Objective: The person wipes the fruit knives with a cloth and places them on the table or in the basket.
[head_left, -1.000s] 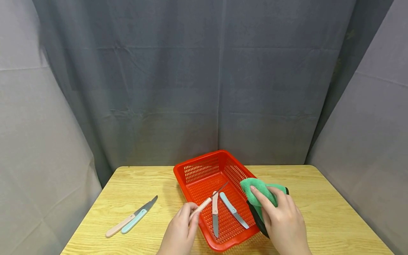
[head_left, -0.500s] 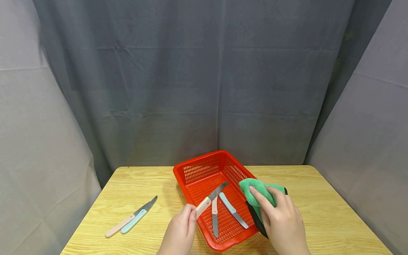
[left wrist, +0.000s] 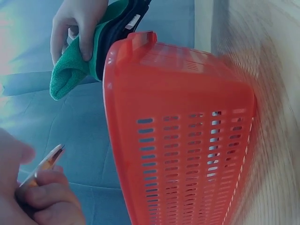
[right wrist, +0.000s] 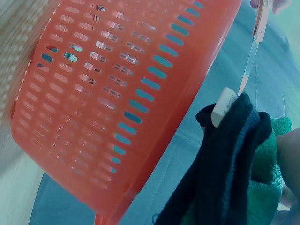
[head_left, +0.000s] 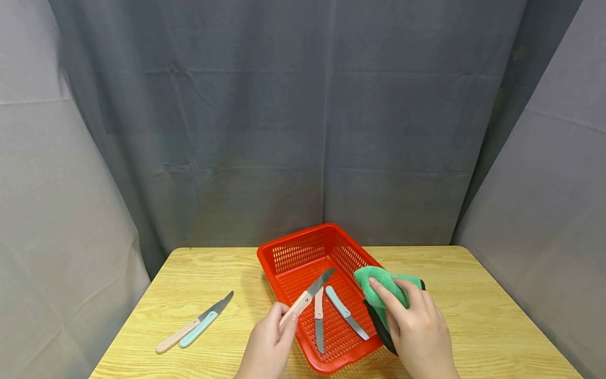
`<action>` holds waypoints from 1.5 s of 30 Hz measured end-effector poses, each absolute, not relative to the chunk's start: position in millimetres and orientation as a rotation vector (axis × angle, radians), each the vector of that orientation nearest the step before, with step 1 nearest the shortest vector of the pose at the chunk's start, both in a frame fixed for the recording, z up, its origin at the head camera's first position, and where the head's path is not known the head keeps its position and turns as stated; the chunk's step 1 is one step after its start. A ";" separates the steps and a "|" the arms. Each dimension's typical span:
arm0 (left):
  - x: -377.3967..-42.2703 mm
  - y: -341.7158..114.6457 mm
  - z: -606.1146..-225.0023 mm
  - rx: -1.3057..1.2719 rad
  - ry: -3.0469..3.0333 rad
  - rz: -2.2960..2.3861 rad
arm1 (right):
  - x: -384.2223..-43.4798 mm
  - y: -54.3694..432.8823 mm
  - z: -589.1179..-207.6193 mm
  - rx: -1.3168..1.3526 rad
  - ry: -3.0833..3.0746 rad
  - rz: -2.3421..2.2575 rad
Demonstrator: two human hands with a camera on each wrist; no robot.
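Observation:
My left hand (head_left: 271,337) grips a knife (head_left: 303,302) by its pale pink handle, the blade pointing up and right over the basket. A folded green cloth (head_left: 379,281) with black edging is pinched in my right hand (head_left: 418,323), above the basket's right rim. Inside the red plastic basket (head_left: 303,237) lie a pink-handled knife (head_left: 319,310) and a blue-handled knife (head_left: 338,301). In the left wrist view the cloth (left wrist: 70,70) hangs beside the basket's rim. The held knife's blade (right wrist: 248,68) shows past the cloth in the right wrist view.
On the wooden table (head_left: 236,268), left of the basket, a pink-handled knife (head_left: 177,337) and a light-blue-handled knife (head_left: 201,329) lie side by side, blades overlapping. A grey curtain (head_left: 265,131) stands behind the table, with pale cloth walls at both sides.
The knife in my left hand has turned from edge-on to showing its blade's flat side, then shifted slightly left. My right hand, with the cloth, has drifted slightly left.

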State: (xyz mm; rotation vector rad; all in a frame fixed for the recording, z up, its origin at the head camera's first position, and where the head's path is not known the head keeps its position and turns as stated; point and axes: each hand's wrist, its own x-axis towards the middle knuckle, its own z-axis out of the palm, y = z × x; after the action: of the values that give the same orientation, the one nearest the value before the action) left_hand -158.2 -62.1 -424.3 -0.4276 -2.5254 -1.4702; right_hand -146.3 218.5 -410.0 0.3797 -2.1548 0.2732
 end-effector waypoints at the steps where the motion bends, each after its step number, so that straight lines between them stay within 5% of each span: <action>1: -158.6 -61.6 -423.7 -0.411 -2.535 -1.496 | -146.3 218.6 -410.1 0.380 -2.155 0.273; 45: -157.9 -57.2 -426.5 -0.373 -2.579 -1.259 | -140.1 200.7 -407.8 0.534 -2.167 0.245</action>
State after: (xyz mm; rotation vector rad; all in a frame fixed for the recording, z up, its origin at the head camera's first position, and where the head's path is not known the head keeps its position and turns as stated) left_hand -157.9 -57.2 -426.5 -0.3731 -2.5788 -1.2589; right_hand -140.1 200.7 -407.8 0.5337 -2.1675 0.2454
